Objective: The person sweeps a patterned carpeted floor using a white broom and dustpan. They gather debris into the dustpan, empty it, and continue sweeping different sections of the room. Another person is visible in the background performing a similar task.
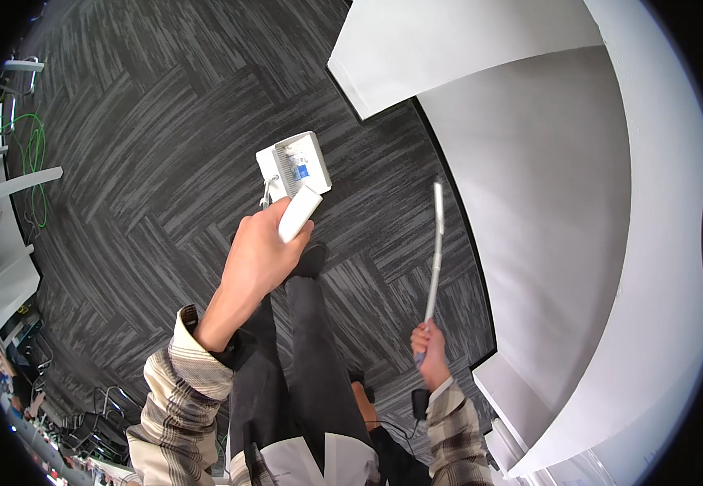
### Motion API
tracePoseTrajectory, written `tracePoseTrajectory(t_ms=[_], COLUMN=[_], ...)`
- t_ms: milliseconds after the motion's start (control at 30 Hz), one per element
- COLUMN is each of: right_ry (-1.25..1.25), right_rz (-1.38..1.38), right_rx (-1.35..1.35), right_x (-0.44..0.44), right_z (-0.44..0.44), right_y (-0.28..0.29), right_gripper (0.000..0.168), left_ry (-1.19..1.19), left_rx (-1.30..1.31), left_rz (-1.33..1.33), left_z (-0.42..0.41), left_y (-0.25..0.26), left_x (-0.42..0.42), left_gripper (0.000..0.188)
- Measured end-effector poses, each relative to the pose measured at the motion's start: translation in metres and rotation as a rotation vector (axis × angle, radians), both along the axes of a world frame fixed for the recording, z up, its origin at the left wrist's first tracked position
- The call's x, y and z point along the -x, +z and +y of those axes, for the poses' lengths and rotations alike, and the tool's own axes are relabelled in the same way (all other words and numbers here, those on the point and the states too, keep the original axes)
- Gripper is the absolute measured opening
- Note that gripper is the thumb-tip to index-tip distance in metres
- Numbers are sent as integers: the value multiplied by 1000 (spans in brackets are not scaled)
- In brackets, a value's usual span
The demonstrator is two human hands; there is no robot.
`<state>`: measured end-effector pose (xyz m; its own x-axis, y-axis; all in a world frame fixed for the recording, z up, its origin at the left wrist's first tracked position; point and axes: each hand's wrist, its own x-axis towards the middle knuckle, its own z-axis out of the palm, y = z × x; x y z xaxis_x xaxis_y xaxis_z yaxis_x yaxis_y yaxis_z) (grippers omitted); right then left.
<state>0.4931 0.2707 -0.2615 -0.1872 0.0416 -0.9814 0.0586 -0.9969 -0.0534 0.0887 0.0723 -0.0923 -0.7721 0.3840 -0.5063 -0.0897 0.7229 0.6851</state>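
My left hand [260, 249] grips the upright white handle [300, 214] of a long-handled dustpan. Below it, the white dustpan [320, 163] is at floor level, its open side turned right. A comb-like row of teeth runs along the pan's inside, beside a blue-and-white scrap [300, 172] and pale debris. My right hand [430, 352], lower right, is closed around a long, thin white pole [436, 261] made of jointed sections. The pole points away from me and its far end is blurred, so I cannot tell what is fitted there.
Dark patterned carpet [163, 164] covers the floor. On my right is a white wall [539, 212] with black skirting and a protruding corner [363, 109]. White furniture legs [26, 182], a green cable [38, 146] and black chairs [96, 431] lie left. Another person's limb [363, 401] shows near my legs.
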Motion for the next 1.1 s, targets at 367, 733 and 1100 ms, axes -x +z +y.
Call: tracePoseTrajectory(t_ms=[367, 733, 1100], right_ry=[-215, 225, -122], right_rz=[18, 88, -41], right_rx=[144, -108, -1], right_x=[90, 157, -4], right_z=[51, -42, -4], right_y=[-91, -41, 0], right_gripper=[25, 31, 31], left_ry=[9, -12, -7], left_rx=[34, 59, 41], left_rz=[-48, -25, -16], left_z=[3, 6, 1], left_y=[5, 7, 4], left_x=[0, 0, 1], left_gripper=[23, 24, 24])
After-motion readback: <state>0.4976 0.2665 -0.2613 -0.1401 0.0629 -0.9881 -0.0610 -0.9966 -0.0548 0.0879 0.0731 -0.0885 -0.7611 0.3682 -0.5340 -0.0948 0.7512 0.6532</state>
